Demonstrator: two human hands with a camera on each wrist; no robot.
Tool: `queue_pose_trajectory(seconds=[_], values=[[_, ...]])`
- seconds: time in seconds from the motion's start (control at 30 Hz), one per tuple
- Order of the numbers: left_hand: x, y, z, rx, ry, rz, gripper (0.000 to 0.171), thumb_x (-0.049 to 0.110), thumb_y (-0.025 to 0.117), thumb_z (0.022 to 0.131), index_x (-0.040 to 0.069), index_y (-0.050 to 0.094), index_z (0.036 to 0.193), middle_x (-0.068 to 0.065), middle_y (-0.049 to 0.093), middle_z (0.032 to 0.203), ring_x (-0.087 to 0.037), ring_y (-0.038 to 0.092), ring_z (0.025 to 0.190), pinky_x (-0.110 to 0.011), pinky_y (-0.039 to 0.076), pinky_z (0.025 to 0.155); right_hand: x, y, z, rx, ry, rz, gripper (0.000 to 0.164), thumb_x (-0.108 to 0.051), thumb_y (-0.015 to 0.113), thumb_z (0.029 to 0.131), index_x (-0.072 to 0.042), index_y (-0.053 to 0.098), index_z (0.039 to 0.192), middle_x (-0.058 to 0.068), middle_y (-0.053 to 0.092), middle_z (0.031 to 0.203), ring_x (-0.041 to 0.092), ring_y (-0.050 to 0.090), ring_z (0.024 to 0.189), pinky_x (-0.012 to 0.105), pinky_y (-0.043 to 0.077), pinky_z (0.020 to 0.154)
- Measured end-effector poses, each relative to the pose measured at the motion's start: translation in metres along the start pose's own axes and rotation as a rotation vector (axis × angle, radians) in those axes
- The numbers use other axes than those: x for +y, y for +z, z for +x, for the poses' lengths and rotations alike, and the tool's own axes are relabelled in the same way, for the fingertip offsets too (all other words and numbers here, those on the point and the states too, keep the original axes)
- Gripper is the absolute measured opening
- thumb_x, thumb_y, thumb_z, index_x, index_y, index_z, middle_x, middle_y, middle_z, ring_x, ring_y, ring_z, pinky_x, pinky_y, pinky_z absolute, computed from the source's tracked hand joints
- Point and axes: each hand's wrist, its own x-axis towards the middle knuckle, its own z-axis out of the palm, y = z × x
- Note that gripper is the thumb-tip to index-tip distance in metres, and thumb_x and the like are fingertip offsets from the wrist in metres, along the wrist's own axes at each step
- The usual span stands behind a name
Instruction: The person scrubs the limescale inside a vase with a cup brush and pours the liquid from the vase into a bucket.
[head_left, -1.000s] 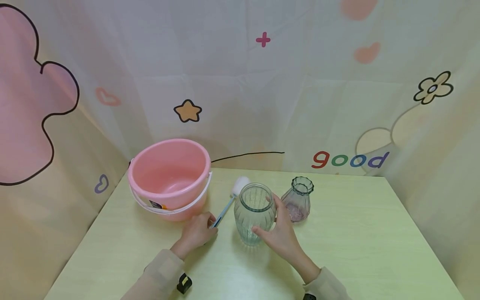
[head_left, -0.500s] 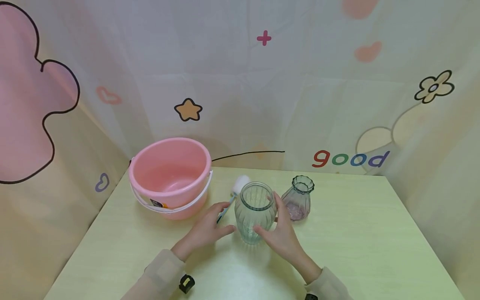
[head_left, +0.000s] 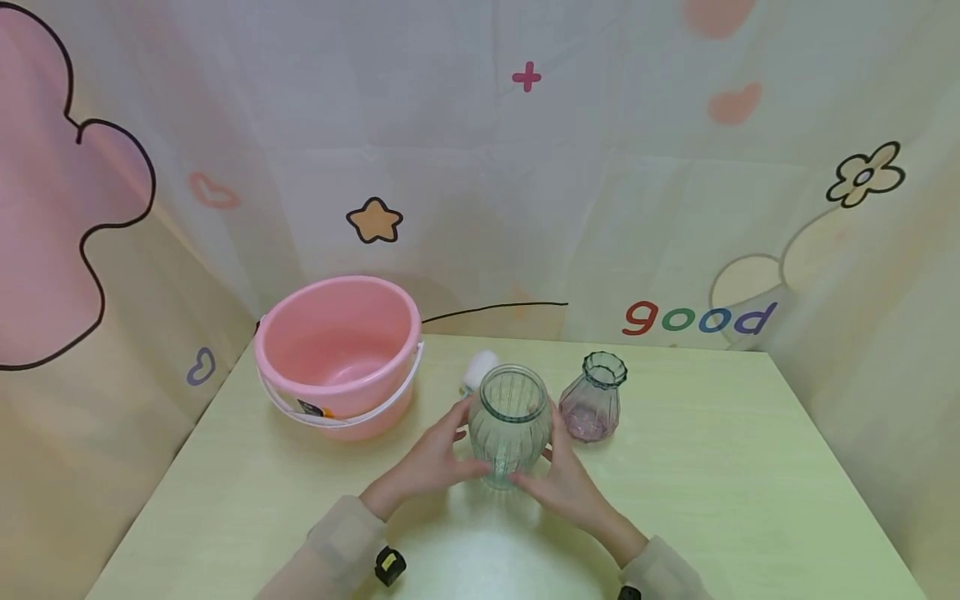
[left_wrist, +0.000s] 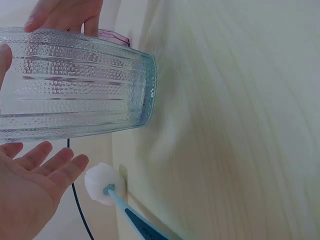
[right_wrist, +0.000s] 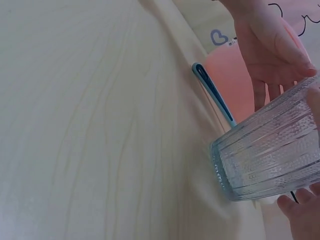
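Observation:
A clear greenish ribbed glass vase (head_left: 510,437) stands upright on the table between both hands. The right hand (head_left: 568,479) holds its right side, thumb at the front and fingers around the flank. At the left side is the left hand (head_left: 427,465); its thumb reaches the vase's lower front. In the left wrist view, that hand's fingers (left_wrist: 57,162) are spread and nearly straight, close beside the glass. A sponge bottle brush (left_wrist: 140,220) with a white head and blue handle lies behind and left of the vase, mostly hidden in the head view.
A pink bucket (head_left: 341,389) with a white handle stands at the back left. To the right of the vase is a smaller smoky-purple glass vase (head_left: 592,408). A printed curtain (head_left: 480,167) hangs behind and beside the pale table (head_left: 720,483).
The left hand has let go of the brush handle and moved right to the side of the clear vase. The right hand and both vases stay nearly where they were.

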Motion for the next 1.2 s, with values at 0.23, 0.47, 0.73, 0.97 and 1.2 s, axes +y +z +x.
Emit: queue_pose_trajectory(seconds=[0.23,0.47,0.73,0.97,1.2], values=[[0.009,0.004,0.003,-0.037,-0.064,-0.093,0.094,0.021,0.076,0.071,0.020,0.016,0.143,-0.005,0.037,0.138,-0.022,0.040,0.120,-0.037,0.043,0.089,0.008,0.002,0.005,-0.054,-0.031,0.038,0.107,-0.006,0.073,0.070,-0.013,-0.004,0.143,0.026,0.017,0.143,0.035,0.025,0.127,0.059,0.030,0.095],[0.029,0.000,0.002,-0.065,-0.080,-0.176,0.098,0.017,0.076,0.071,0.016,0.010,0.144,-0.012,0.030,0.142,-0.029,0.042,0.118,-0.036,0.045,0.086,0.014,0.003,0.009,-0.070,-0.043,0.055,0.107,-0.010,0.075,0.070,-0.017,-0.004,0.143,0.026,0.019,0.142,0.035,0.029,0.125,0.057,0.029,0.097],[0.036,0.001,0.002,-0.025,-0.085,-0.194,0.097,0.014,0.077,0.069,0.012,0.015,0.143,-0.016,0.035,0.138,-0.028,0.046,0.114,-0.034,0.047,0.083,0.047,0.009,0.013,-0.032,-0.043,0.033,0.109,-0.018,0.078,0.068,-0.018,-0.001,0.143,0.016,0.027,0.143,0.032,0.031,0.125,0.059,0.027,0.097],[0.038,0.005,0.002,0.003,-0.053,-0.224,0.095,0.011,0.078,0.067,0.012,0.019,0.141,-0.016,0.037,0.135,-0.031,0.048,0.111,-0.037,0.049,0.079,0.055,0.011,0.012,0.026,-0.044,0.041,0.111,-0.024,0.081,0.063,-0.023,0.004,0.143,0.010,0.032,0.142,0.028,0.033,0.125,0.058,0.025,0.099],[0.046,0.005,0.003,0.015,-0.026,-0.239,0.088,0.011,0.078,0.066,0.011,0.027,0.137,-0.013,0.042,0.129,-0.030,0.050,0.107,-0.036,0.050,0.076,0.018,0.003,0.009,0.050,-0.080,0.053,0.107,-0.013,0.080,0.063,-0.007,0.006,0.141,0.022,0.029,0.141,0.036,0.028,0.126,0.062,0.022,0.098]])
